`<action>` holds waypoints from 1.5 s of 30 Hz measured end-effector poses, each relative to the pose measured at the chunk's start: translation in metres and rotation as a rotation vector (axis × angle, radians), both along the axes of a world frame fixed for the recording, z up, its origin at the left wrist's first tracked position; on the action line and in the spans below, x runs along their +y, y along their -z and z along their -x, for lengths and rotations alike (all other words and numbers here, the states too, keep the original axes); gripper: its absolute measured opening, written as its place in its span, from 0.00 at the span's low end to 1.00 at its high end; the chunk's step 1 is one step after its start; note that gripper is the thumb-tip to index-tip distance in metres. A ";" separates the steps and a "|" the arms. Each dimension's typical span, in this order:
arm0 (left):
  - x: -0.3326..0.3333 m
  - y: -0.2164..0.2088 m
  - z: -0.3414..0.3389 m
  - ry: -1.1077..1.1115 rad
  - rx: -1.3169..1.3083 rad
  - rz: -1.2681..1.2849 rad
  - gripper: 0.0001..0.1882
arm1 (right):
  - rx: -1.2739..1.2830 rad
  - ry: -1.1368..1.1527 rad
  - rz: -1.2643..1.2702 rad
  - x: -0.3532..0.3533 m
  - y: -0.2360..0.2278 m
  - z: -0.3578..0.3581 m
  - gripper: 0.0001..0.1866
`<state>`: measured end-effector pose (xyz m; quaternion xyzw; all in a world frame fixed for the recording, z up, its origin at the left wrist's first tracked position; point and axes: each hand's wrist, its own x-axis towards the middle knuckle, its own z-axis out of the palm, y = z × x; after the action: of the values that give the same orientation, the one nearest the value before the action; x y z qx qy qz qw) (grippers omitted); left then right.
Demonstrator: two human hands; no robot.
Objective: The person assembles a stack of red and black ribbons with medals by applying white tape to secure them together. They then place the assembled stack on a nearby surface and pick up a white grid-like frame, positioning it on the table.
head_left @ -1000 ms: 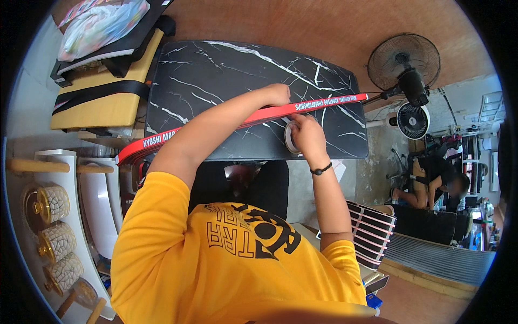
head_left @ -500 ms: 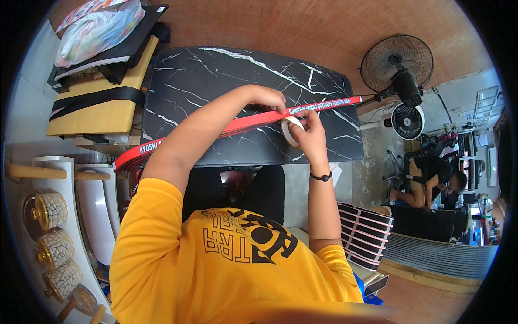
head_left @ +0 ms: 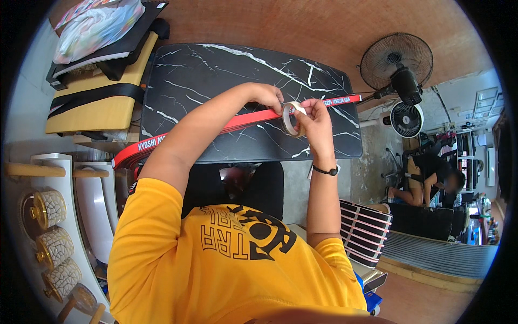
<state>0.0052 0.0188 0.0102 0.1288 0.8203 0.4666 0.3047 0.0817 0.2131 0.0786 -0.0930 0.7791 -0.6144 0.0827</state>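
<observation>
— So, which step is in hand?

— A roll of clear tape (head_left: 292, 118) is held upright above the black marble-patterned tabletop (head_left: 216, 81), just over the red printed strip (head_left: 243, 120) that is stretched across it. The roll is pinched by the right hand (head_left: 314, 121), thumb and fingers closed on its rim. The left hand (head_left: 267, 97) is closed at the roll's near edge, fingertips drawn narrow as if a tape end is being picked at. Whether a free end is actually caught between them cannot be told.

— And the strip itself?

— It is laid from the table's left edge, where it hangs off, to the right edge near the standing fan (head_left: 397, 67). It seems to be touched by neither hand, though this is partly hidden.

— What is called for next, by judgement?

— The tape end must likely be lifted cleanly and drawn out straight, the roll being kept steady so the film is not twisted or stuck to itself.
</observation>
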 end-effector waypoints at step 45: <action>-0.010 0.023 0.003 -0.123 -0.194 -0.225 0.35 | -0.100 -0.316 0.531 -0.028 0.056 0.090 0.24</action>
<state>0.0026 0.0088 -0.0133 0.0658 0.7358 0.5837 0.3371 -0.0080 0.1850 0.0223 -0.2007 0.5624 -0.7797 0.1883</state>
